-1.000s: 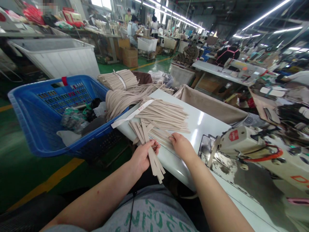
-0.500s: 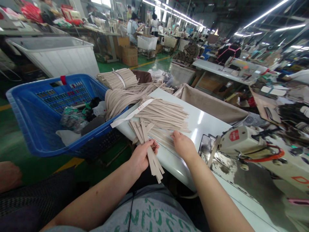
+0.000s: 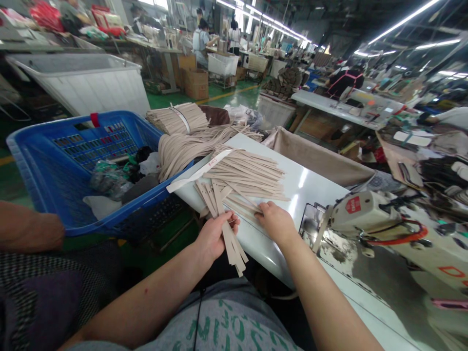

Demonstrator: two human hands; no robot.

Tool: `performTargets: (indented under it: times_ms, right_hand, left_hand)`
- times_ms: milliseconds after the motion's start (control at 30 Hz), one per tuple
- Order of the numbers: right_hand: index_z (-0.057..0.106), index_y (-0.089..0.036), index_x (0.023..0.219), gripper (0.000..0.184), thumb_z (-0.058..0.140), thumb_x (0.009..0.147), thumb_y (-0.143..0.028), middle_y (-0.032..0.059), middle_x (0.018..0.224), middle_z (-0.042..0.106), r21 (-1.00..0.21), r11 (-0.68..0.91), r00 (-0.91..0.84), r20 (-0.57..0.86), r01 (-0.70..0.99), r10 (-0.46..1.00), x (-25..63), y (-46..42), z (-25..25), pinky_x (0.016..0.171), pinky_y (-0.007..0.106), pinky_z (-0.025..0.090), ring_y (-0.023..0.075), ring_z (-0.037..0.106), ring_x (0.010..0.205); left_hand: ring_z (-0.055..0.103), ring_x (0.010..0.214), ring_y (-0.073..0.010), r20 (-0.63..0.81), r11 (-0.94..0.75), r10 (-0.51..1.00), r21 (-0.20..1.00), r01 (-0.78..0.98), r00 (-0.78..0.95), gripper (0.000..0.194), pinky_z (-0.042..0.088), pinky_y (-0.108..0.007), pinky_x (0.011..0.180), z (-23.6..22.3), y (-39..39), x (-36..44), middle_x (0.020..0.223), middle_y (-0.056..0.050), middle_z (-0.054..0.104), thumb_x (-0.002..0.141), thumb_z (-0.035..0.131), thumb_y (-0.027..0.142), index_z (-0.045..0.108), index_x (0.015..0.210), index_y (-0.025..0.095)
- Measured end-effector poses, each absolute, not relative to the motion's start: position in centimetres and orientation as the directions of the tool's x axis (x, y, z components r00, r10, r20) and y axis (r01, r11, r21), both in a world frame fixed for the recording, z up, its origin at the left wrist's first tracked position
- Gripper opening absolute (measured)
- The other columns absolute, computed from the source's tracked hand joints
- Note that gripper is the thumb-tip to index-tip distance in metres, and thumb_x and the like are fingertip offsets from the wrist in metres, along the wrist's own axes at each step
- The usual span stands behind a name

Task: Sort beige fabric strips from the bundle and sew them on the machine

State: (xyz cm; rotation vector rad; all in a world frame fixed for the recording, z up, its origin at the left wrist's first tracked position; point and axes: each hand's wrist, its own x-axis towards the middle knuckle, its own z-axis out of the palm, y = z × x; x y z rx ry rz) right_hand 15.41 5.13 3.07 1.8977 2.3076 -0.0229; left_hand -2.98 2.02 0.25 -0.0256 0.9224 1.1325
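The left grip (image 3: pixel 215 236) holds a few flat beige strips (image 3: pixel 233 247) by the edge of the shiny white worktop (image 3: pixel 317 185). The right grip (image 3: pixel 276 223) touches thin beige strips (image 3: pixel 244 204) lying there; I can't tell if it's pinching.

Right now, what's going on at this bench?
A person's left hand grips a small, crossed fan of beige strips at the table's near edge. Their right hand is at the ends of some loose strips lying on the white table; whether it pinches one is unclear. Behind these lies a larger strip pile, a white band at its left end. The sewing machine stands to the right, untouched by either hand.
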Motion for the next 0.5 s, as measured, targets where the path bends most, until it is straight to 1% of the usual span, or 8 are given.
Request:
performTargets:
  times_ms: [133, 233, 300, 367, 433, 500]
  right_hand:
    - [0.062, -0.017, 0.11, 0.019, 0.049, 0.098, -0.024, 0.0117, 0.106, 0.066, 0.11, 0.242, -0.228, -0.13, 0.964, 0.965, 15.1, 5.2, 2.5, 0.076, 0.032, 0.048, 0.0257, 0.068, 0.094]
    - [0.062, -0.015, 0.109, 0.02, 0.046, 0.096, -0.018, 0.0138, 0.106, 0.065, 0.151, 0.285, -0.273, -0.093, 0.947, 0.957, 14.9, 5.1, 2.2, 0.079, 0.033, 0.049, 0.0269, 0.065, 0.099]
    - [0.062, -0.015, 0.108, 0.021, 0.045, 0.095, -0.015, 0.0148, 0.109, 0.065, 0.155, 0.321, -0.316, -0.057, 0.934, 0.947, 15.0, 5.1, 2.0, 0.082, 0.034, 0.05, 0.027, 0.063, 0.103]
    - [0.062, -0.016, 0.108, 0.02, 0.048, 0.094, -0.016, 0.0167, 0.124, 0.061, 0.128, 0.349, -0.349, -0.017, 0.929, 0.937, 15.2, 5.1, 1.9, 0.087, 0.034, 0.051, 0.0277, 0.059, 0.112]
    - [0.062, -0.015, 0.109, 0.021, 0.052, 0.092, -0.018, 0.0186, 0.144, 0.05, 0.093, 0.339, -0.342, 0.012, 0.936, 0.94, 15.5, 5.2, 1.9, 0.094, 0.037, 0.05, 0.0294, 0.055, 0.122]
    - [0.061, -0.014, 0.112, 0.024, 0.055, 0.089, -0.018, 0.0195, 0.155, 0.038, 0.058, 0.311, -0.312, 0.006, 0.949, 0.95, 15.8, 5.3, 1.9, 0.101, 0.039, 0.048, 0.0306, 0.052, 0.127]
  left_hand:
    - [0.064, 0.062, -0.0122, -0.648, 0.465, 0.755, 0.419, -0.78, 0.102, 0.004, 0.054, -0.019, 0.052, 0.5, 1.9, -3.0, 0.071, -0.006, 0.064, 0.087, 0.064, 0.006, 0.066, 0.084, 0.008]
    - [0.064, 0.062, -0.0122, -0.65, 0.465, 0.754, 0.424, -0.777, 0.097, 0.004, 0.054, -0.019, 0.051, 0.8, 1.8, -3.0, 0.072, -0.006, 0.064, 0.087, 0.064, 0.006, 0.065, 0.084, 0.008]
    - [0.064, 0.061, -0.0121, -0.65, 0.466, 0.754, 0.424, -0.777, 0.097, 0.005, 0.054, -0.019, 0.051, 0.9, 1.7, -3.0, 0.071, -0.006, 0.064, 0.087, 0.063, 0.006, 0.065, 0.083, 0.008]
    - [0.064, 0.06, -0.012, -0.651, 0.466, 0.753, 0.425, -0.776, 0.096, 0.005, 0.055, -0.02, 0.051, 1.0, 1.7, -3.0, 0.071, -0.006, 0.064, 0.087, 0.063, 0.005, 0.065, 0.083, 0.007]
    - [0.064, 0.059, -0.012, -0.653, 0.466, 0.752, 0.427, -0.775, 0.092, 0.005, 0.055, -0.02, 0.051, 1.1, 1.7, -3.0, 0.071, -0.006, 0.064, 0.087, 0.062, 0.005, 0.065, 0.083, 0.007]
    - [0.064, 0.06, -0.0122, -0.651, 0.464, 0.753, 0.43, -0.774, 0.089, 0.005, 0.055, -0.02, 0.051, 1.1, 1.7, -3.0, 0.072, -0.006, 0.064, 0.087, 0.063, 0.005, 0.065, 0.083, 0.008]
